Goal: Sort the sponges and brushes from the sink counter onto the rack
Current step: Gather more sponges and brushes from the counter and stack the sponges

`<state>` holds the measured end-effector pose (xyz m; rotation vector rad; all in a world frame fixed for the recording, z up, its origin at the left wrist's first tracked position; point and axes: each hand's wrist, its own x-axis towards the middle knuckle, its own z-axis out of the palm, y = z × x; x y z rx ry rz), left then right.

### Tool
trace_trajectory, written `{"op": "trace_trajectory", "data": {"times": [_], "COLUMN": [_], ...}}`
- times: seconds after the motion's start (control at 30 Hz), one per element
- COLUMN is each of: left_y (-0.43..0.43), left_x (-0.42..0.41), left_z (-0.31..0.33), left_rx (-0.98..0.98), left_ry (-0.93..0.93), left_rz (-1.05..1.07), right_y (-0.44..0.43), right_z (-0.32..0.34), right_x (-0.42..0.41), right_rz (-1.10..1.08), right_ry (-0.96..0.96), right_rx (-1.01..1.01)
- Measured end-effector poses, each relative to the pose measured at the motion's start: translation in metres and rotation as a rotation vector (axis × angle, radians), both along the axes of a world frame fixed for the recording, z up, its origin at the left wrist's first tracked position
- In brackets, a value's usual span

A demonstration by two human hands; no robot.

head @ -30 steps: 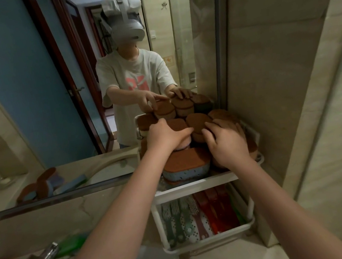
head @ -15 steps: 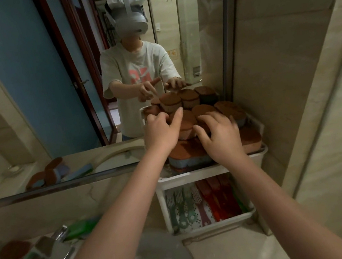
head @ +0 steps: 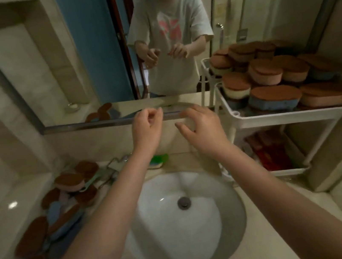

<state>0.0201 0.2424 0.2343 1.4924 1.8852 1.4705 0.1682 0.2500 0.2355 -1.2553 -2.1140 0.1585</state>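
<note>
Leftward, sponges (head: 31,236) lie lengthwise toward mirror (head: 90,52); left hand (head: 146,128), right hand (head: 203,128) empty.

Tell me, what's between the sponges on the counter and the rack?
In the head view, the sink lies between the sponges and the rack, with a green sponge at its back edge and the left hand and right hand above.

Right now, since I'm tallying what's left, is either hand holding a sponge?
No, the left hand and right hand both hover empty above the sink.
</note>
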Motion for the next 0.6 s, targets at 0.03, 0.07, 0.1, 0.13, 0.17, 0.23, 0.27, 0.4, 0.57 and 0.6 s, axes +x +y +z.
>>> {"op": "trace_trajectory", "data": {"times": [0.03, 0.07, 0.1, 0.13, 0.17, 0.23, 0.27, 0.4, 0.57, 0.6], "left_y": [-0.010, -0.021, -0.031, -0.041, -0.051, -0.072, -0.082, -0.125, -0.179, -0.189], "left_x": [-0.019, -0.037, -0.055, -0.074, -0.091, -0.128, -0.146, -0.212, -0.272, -0.282], "left_z": [-0.007, -0.014, -0.021, -0.030, -0.038, -0.054, -0.063, -0.095, -0.124, -0.131], "left_rx": [-0.020, -0.037, -0.059, -0.083, -0.107, -0.145, -0.160, -0.257, -0.337, -0.360], "left_ry": [-0.003, -0.008, -0.021, -0.041, -0.052, -0.036, -0.028, -0.053, -0.072, -0.079], "left_rz": [0.022, 0.042, 0.064, 0.086, 0.110, 0.177, 0.211, 0.324, 0.459, 0.484], "right_y": [-0.007, -0.013, -0.019, -0.025, -0.030, -0.040, -0.045, -0.063, -0.084, -0.086], "right_z": [-0.006, -0.012, -0.019, -0.025, -0.032, -0.047, -0.054, -0.085, -0.123, -0.133], "right_x": [-0.018, -0.035, -0.053, -0.071, -0.088, -0.122, -0.140, -0.203, -0.266, -0.277], "right_rz": [0.035, 0.073, 0.115, 0.158, 0.196, 0.245, 0.264, 0.351, 0.507, 0.556], "right_ry": [0.005, 0.006, 0.007, 0.011, 0.020, 0.021, 0.014, -0.016, -0.143, -0.176], "right_rx": [-0.038, -0.066, -0.095, -0.128, -0.168, -0.246, -0.276, -0.370, -0.429, -0.425]}}
